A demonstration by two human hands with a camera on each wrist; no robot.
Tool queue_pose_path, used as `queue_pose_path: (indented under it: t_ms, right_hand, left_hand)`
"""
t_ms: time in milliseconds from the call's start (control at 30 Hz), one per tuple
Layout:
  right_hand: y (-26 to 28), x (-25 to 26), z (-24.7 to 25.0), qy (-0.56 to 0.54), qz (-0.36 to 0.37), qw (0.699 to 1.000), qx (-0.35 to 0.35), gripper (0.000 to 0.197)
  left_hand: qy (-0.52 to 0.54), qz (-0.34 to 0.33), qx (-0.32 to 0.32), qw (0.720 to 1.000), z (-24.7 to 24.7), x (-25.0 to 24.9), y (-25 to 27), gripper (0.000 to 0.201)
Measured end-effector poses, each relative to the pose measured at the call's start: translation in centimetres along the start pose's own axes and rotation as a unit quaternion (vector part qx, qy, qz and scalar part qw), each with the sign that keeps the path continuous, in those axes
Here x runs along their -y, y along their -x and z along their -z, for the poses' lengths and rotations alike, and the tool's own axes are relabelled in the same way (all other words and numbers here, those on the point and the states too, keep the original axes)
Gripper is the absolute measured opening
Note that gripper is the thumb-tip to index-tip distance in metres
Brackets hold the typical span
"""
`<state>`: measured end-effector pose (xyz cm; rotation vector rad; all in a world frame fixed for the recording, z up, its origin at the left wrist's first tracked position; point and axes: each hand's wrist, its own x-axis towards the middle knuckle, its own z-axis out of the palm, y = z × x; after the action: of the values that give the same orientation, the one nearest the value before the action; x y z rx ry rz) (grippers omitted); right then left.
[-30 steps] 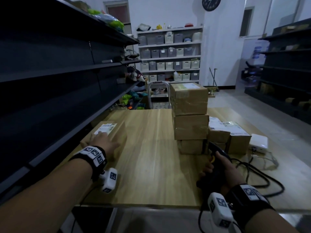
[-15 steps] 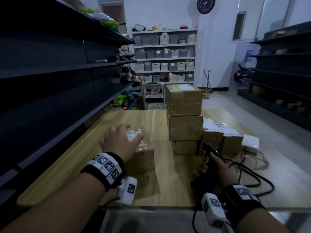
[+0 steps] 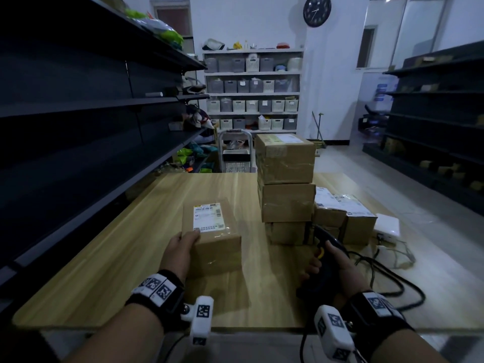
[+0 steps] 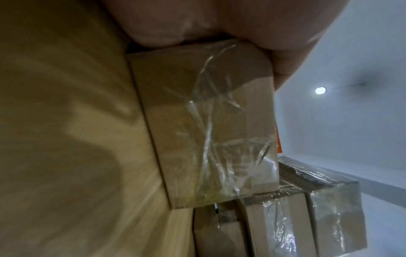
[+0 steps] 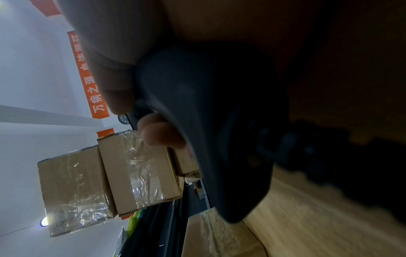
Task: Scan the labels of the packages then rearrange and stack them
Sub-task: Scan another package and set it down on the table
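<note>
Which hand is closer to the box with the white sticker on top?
Left. The left hand grips the near left corner of the box. The right hand holds the scanner off to its right, apart from it.

Light wooden table (image 3: 136,247), grain running front to back. Near front centre: small taped cardboard box (image 3: 212,237), white label (image 3: 209,216) face up. Right of it: stack of three cardboard boxes (image 3: 286,189). Just beside stack on right: two lower labelled boxes (image 3: 343,218). Far right: white device (image 3: 387,226), black cables (image 3: 392,279) trailing toward front edge.
</note>
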<state>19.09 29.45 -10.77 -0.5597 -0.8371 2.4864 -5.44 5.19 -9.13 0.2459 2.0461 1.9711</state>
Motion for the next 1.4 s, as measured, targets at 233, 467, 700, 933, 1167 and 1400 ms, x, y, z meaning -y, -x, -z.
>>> queue_pose_path:
  t_ms: [233, 467, 700, 933, 1167, 1400]
  right_hand:
    - [1.0, -0.2, -1.0, 0.016, -0.031, 0.997, -0.062, 0.037]
    - [1.0, -3.6, -6.2, -0.015, -0.084, 0.995, -0.042, 0.043]
    - [2.0, -6.9, -13.7, 0.039, -0.103, 0.994, -0.012, 0.03]
    - [2.0, -6.9, -15.3, 0.118, -0.085, 0.989, -0.019, 0.04]
    - [2.5, -5.7, -15.9, 0.167, -0.056, 0.983, -0.044, 0.056]
    - [4.0, -4.5, -16.6, 0.248, 0.043, 0.959, -0.129, 0.028]
  left_hand:
    - [0.039, 0.02, 0.041, 0.998, 1.2, 3.0, -1.6, 0.107]
    - [0.114, -0.01, 0.059, 0.992, 1.8, 2.8, -1.2, 0.06]
    - [0.194, -0.011, 0.073, 0.978, 2.2, 3.3, -1.5, 0.051]
    - [0.31, 0.016, 0.126, 0.942, 2.1, 3.1, -1.5, 0.048]
    - [0.271, -0.02, 0.171, 0.947, 1.9, 2.8, -1.6, 0.053]
    - [0.245, -0.017, 0.163, 0.956, 2.3, 3.4, -1.6, 0.074]
